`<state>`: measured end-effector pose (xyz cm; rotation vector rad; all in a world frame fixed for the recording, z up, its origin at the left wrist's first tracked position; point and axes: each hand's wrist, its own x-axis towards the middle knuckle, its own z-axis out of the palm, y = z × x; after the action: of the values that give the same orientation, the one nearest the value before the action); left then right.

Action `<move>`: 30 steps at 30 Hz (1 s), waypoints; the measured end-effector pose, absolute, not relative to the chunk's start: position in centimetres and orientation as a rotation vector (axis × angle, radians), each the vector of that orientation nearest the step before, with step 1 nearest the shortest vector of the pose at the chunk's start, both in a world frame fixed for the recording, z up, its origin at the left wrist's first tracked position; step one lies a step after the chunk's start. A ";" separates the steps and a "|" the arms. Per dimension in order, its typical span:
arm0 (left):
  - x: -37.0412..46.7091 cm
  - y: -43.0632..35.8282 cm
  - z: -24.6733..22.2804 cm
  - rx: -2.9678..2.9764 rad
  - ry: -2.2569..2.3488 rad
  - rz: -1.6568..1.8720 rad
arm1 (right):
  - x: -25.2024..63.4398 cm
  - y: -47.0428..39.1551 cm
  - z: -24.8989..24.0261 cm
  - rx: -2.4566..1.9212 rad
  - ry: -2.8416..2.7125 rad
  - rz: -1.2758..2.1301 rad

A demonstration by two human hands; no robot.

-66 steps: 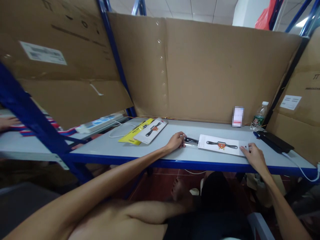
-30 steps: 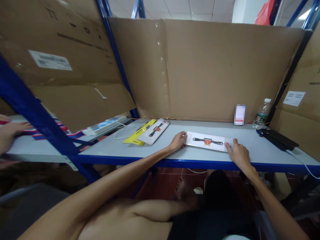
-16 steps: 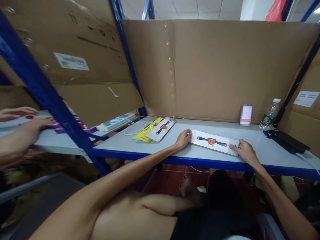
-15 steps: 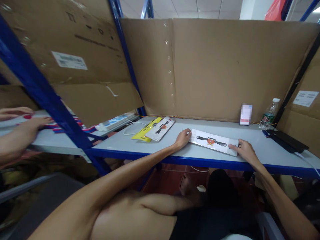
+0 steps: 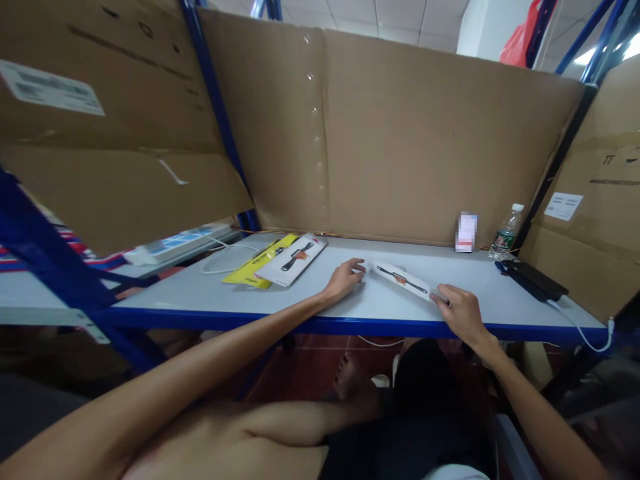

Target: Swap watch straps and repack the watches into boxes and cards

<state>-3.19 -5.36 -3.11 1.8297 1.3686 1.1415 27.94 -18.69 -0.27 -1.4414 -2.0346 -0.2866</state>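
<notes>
A long white package (image 5: 400,281) showing a black-handled tool with an orange part is held at its right end by my right hand (image 5: 459,310), fingers closed round it. The package is tilted over the grey tabletop (image 5: 350,303). Just left of its far end is my left hand (image 5: 345,280), fingers apart and holding nothing, low over the tabletop. Farther left, a similar white package (image 5: 293,260) lies partly on top of a yellow package (image 5: 240,275).
Cardboard panels (image 5: 425,147) wall the back and sides. At the back right stand a phone-like item (image 5: 466,233) and a bottle (image 5: 504,235), beside a black case (image 5: 535,280) with a white cable. A power strip (image 5: 175,245) is at the left.
My left hand has let go of the long white package and moved slightly away. My right hand has tilted that package. The view has turned right, and the other person's hands are out of frame.
</notes>
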 end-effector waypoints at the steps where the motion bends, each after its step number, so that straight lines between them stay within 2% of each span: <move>1: -3.2 -5.3 -3.2 1.828 1.358 1.136 | 27.6 -19.2 -0.3 -1.424 -2.104 -0.382; 6: -3.2 -5.4 -3.4 1.810 1.414 1.150 | 26.7 -20.4 -1.0 -1.393 -2.318 -0.627; 14: -3.2 -6.4 -2.3 2.168 1.522 0.992 | 27.4 -21.2 -2.0 -1.318 -2.233 -0.359; 17: -4.7 -6.4 -0.1 2.502 1.718 0.846 | 27.8 -21.6 -3.1 -1.257 -2.212 -0.375; 19: -6.4 -6.2 1.5 2.663 2.012 0.696 | 27.9 -21.6 -3.9 -1.224 -2.201 -0.429; 23: -10.1 -5.7 2.9 2.442 2.618 0.225 | 27.9 -21.2 -4.8 -1.177 -2.158 -0.501; 26: -11.9 -5.5 2.6 2.225 2.747 -0.072 | 27.8 -21.1 -5.0 -1.165 -2.135 -0.525; 30: -12.5 -5.4 2.5 2.214 2.740 -0.040 | 27.8 -21.2 -5.0 -1.161 -2.132 -0.533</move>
<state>-12.49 -5.42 2.49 2.2141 2.7401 -0.0404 27.78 -21.19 -5.01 -1.1606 -2.1316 -0.5327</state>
